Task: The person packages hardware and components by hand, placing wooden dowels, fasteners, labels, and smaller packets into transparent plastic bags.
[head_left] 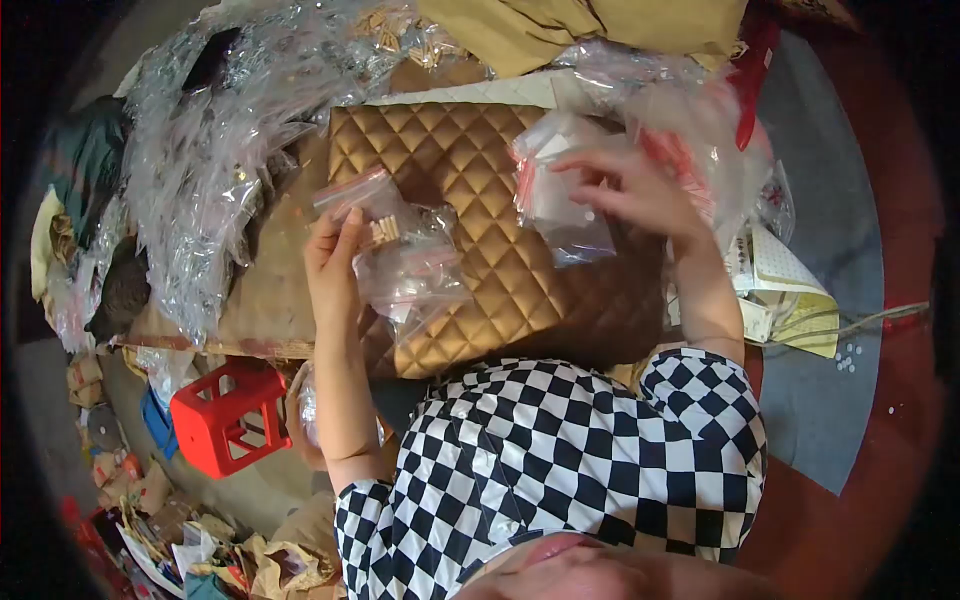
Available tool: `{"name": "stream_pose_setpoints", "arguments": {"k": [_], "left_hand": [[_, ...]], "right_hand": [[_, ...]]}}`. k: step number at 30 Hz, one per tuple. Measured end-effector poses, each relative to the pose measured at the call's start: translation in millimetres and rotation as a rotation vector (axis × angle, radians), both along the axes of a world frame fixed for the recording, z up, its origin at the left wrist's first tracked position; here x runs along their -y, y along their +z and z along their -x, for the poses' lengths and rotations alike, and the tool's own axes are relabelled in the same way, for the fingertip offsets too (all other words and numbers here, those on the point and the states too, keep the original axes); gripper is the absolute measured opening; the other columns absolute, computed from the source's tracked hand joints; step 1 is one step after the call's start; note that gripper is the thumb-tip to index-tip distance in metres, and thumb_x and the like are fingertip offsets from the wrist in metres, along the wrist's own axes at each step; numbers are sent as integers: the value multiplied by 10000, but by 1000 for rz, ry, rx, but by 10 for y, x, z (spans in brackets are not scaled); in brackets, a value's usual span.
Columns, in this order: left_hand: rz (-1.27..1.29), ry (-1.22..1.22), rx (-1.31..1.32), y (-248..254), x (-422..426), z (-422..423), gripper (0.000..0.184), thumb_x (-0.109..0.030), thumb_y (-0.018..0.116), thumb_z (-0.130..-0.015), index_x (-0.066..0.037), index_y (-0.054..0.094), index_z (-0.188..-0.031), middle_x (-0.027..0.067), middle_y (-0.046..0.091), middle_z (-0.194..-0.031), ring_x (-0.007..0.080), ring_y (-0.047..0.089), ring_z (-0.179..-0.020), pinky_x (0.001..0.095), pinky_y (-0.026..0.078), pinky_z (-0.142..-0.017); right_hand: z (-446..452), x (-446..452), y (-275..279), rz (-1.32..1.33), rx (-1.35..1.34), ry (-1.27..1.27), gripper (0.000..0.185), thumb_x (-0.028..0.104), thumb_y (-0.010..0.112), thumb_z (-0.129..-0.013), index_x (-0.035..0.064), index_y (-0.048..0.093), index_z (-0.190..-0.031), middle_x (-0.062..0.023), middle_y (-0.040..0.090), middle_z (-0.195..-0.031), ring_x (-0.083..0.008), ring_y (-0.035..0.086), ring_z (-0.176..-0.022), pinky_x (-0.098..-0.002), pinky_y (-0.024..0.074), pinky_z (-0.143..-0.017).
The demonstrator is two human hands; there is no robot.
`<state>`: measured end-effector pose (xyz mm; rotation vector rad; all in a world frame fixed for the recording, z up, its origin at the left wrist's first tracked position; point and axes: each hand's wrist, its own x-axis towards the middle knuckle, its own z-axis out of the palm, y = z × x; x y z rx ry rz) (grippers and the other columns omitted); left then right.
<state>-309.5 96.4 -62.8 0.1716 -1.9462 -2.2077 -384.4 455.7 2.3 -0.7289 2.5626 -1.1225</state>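
Observation:
My left hand (335, 243) is closed, thumb and fingers pinching a clear zip bag (362, 192) with a reddish seal strip. Several small wooden dowels (384, 231) show inside that bag. More clear zip bags (415, 275) lie just below and beside it on the brown quilted pad (490, 290). Over on the other side, my right hand (625, 185) is slightly blurred, its fingers stretched and apart above a stack of flat zip bags (550, 195) with red edges. Whether its fingertips touch the top bag I cannot tell.
A large heap of filled plastic bags (190, 190) covers the left of the table. Loose wooden dowels (425, 50) lie at the back near brown cloth (590, 30). A big clear bag (690, 130) stands at right. A red stool (230, 415) is below left.

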Motion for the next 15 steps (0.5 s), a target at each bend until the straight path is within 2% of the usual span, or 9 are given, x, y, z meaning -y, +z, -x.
{"name": "stream_pose_setpoints", "arguments": {"k": [3, 4, 5, 6, 9, 11, 13, 14, 15], "left_hand": [[-33, -28, 39, 13, -28, -135, 182, -170, 619, -964, -21, 669, -1057, -2, 675, -910, 60, 596, -827, 228, 478, -760], [-13, -50, 42, 40, -61, -192, 188, -171, 618, -966, -15, 665, -1059, 2, 676, -917, 61, 594, -835, 226, 472, -768], [6, -71, 48, 60, -101, -241, 194, -173, 618, -967, -10, 662, -1062, 6, 676, -924, 62, 592, -843, 223, 465, -776], [-1, -62, 42, 63, -151, -258, 195, -164, 607, -972, 0, 657, -1063, 8, 677, -931, 62, 590, -842, 217, 459, -772], [92, -170, 99, 115, -239, -323, 202, -160, 606, -967, -17, 667, -1096, -4, 668, -957, 63, 583, -848, 230, 455, -772], [207, -211, 136, 49, -283, -342, 196, -152, 607, -968, -14, 667, -1095, -15, 660, -941, 56, 569, -844, 220, 446, -765], [142, -295, 162, 11, -406, -355, 197, -157, 603, -972, -8, 667, -1083, -24, 654, -924, 48, 552, -837, 215, 435, -747], [161, -337, 147, 55, -429, -372, 204, -169, 602, -975, -8, 669, -1080, -22, 656, -931, 47, 552, -847, 214, 434, -755], [163, -326, 144, 53, -440, -382, 204, -169, 602, -975, -8, 669, -1080, -22, 656, -931, 47, 552, -847, 214, 434, -755]], "right_hand": [[-291, -68, -832, -453, -345, 99, 380, 134, 619, -884, 130, 594, -1263, -139, 661, -1045, -313, 647, -901, -383, 523, -772], [-434, -33, -1033, -456, -321, 113, 407, 124, 615, -871, 148, 582, -1276, -133, 650, -1034, -330, 638, -904, -401, 523, -763], [-590, 21, -1131, -460, -295, 130, 436, 115, 611, -858, 165, 571, -1289, -127, 640, -1023, -348, 630, -906, -418, 523, -753], [-734, 95, -879, -532, -292, 195, 396, 139, 622, -837, 165, 599, -1231, -126, 622, -992, -342, 623, -913, -433, 514, -742], [-825, 109, -857, -422, -320, 323, 382, 141, 637, -830, 158, 596, -1209, -127, 616, -967, -346, 619, -910, -436, 510, -733], [-745, 229, -799, -449, -200, 267, 352, 157, 662, -814, 144, 609, -1162, -118, 610, -955, -336, 606, -949, -433, 501, -760], [-657, 315, -788, -58, -460, 175, 300, 169, 691, -793, 132, 630, -1085, -100, 603, -936, -317, 592, -982, -438, 488, -781], [-647, 301, -840, -56, -461, 181, 300, 169, 691, -793, 132, 630, -1085, -100, 603, -936, -317, 592, -982, -438, 488, -781], [-627, 287, -891, -185, -391, 198, 260, 195, 690, -797, 126, 640, -1043, -91, 604, -937, -310, 585, -1012, -434, 485, -802]]}}
